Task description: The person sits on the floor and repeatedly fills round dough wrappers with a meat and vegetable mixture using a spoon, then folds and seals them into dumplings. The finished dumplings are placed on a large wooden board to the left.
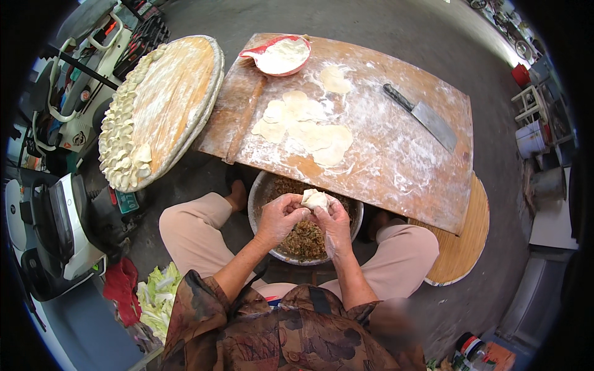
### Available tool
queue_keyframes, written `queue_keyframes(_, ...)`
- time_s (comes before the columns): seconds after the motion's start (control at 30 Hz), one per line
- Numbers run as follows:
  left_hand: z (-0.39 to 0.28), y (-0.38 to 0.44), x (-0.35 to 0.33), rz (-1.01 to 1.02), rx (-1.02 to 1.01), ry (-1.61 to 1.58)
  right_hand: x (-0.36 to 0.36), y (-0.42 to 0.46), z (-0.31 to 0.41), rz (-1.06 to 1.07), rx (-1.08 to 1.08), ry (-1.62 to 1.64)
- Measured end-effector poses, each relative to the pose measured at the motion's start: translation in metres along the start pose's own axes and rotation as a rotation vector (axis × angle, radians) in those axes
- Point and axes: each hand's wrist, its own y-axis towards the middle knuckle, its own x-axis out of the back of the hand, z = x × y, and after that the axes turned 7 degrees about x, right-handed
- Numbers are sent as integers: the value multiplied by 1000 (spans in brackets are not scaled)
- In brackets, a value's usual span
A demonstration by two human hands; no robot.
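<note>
A dumpling of pale dough is pinched between the fingers of my left hand and my right hand. Both hands are over a metal basin of minced filling. Beyond it, a floured wooden board bears several flat dough wrappers, some overlapping, and one apart. A rolling pin lies along the board's left part. Near the top left corner stands a red scoop of flour. A cleaver rests at the right. Many folded dumplings line the left of a round tray.
Parked scooters stand at the left. Cabbage leaves and a red cloth lie at the lower left. A round woven board shows beneath the board's right corner. A bottle is at the lower right, a white bucket farther up.
</note>
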Motion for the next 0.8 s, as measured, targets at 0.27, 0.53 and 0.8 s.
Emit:
queue_keyframes(0.27, -14, -3, 1, -86, -16, 232, 0, 0, -2, 8, -29, -21)
queue_keyframes(0.53, -30, -5, 4, -91, -61, 269, 3, -1, -4, 3, -21, -36)
queue_keyframes(0.8, -17, 4, 5, -136, -273, 459, 0, 0, -4, 19, -22, -105)
